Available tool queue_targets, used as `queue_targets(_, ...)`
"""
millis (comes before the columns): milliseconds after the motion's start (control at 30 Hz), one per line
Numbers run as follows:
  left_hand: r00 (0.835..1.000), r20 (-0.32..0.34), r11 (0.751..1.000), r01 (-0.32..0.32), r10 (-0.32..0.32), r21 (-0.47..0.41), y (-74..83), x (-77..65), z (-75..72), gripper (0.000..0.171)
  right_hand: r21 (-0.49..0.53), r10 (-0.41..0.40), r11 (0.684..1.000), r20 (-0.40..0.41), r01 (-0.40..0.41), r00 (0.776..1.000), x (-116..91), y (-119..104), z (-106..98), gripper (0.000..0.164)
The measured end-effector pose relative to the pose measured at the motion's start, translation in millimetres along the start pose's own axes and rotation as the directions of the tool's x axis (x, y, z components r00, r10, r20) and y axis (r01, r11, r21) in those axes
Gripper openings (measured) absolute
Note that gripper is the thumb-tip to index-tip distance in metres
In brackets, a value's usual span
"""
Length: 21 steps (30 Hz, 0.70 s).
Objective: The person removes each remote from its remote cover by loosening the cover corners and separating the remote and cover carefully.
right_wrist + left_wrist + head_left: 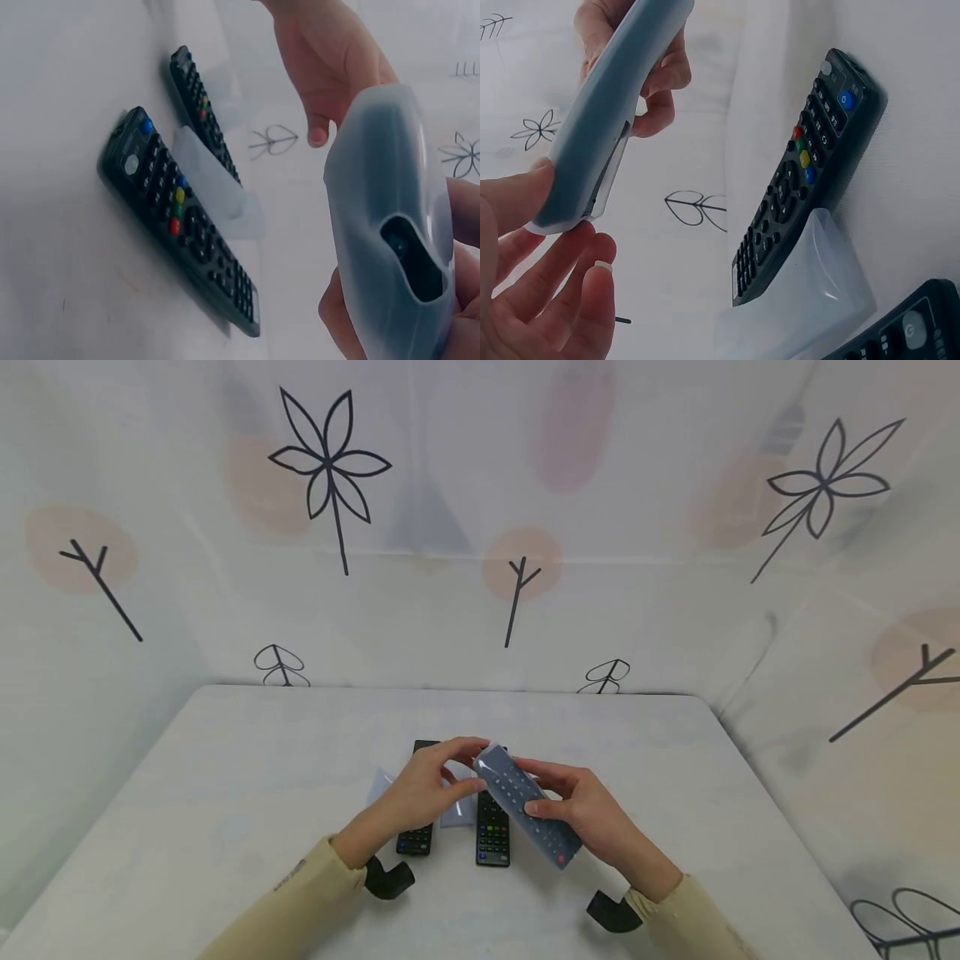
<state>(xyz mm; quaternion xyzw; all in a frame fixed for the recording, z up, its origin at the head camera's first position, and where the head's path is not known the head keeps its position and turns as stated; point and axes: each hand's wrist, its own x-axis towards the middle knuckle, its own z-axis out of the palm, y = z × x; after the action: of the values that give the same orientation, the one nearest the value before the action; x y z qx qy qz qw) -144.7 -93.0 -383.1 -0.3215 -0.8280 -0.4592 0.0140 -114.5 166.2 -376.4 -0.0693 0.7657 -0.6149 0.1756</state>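
Note:
A remote control (517,793) in a translucent cover is held tilted above the white table. My right hand (592,806) grips it along its side, thumb on the button face. At the far end, the thumb and fingertips of my left hand (423,785) pinch the covered tip, as the left wrist view shows. The cover (375,187) has an oval cutout at the end turned to the right wrist camera. Below lie two black remote controls, one (492,843) under the held one and another (415,840) partly hidden by my left hand.
Between the black remotes lies a loose translucent cover (817,277). Another clear piece (378,785) shows just left of my left hand. Behind the table (285,718) hangs a pale cloth (450,635) with leaf drawings. Black straps (390,878) sit at both wrists.

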Motion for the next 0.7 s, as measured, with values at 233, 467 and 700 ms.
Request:
queue_targets(233, 0.998, -0.011, 0.997, -0.066, 0.066, -0.032, 1.9, -3.6, -3.2, 0.050, 0.087, -0.010, 0.996, 0.077, 0.003, 0.997, -3.2, -0.2, 1.2, 0.059)
queue_targets(467, 0.980, -0.096, 0.984, -0.176, 0.173, -0.020, 0.4, -6.5, -3.0, 0.042, 0.109, -0.082, 0.992, 0.184, 0.062, 0.979, -6.1, 4.5, 10.9, 0.057)
queue_targets(700, 0.975, -0.089, 0.978, -0.208, 0.204, -0.032, -0.9, -4.1, -13.9, 0.043, 0.183, -0.144, 0.978, 0.264, 0.097, 0.954, -4.1, -1.3, 14.6, 0.056)
